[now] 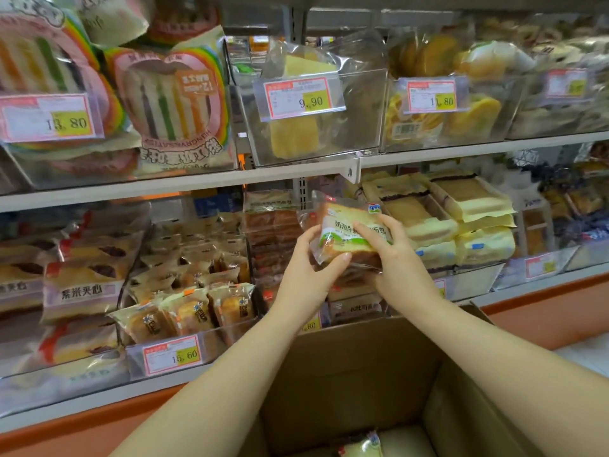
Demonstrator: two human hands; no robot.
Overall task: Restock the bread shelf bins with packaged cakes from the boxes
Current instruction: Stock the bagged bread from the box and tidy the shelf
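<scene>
A clear-wrapped bread cake with a green and white label (pixel 339 230) is held up in front of the lower shelf's middle bin (pixel 468 285). My left hand (pixel 308 275) grips its lower left edge, thumb on the front. My right hand (pixel 392 258) holds its right side, fingers laid across the label. An open cardboard box (pixel 362 367) stands below my arms, with one more packaged cake (pixel 362 446) showing at its bottom.
Clear bins line both shelves. Rainbow sandwich packs (pixel 171 103) fill the upper left; a bin with yellow cake (pixel 296 133) has room. Small bun packs (pixel 188 311) sit lower left, yellow-wrapped cakes (pixel 461 219) lower right. An orange ledge (pixel 543 315) runs beneath.
</scene>
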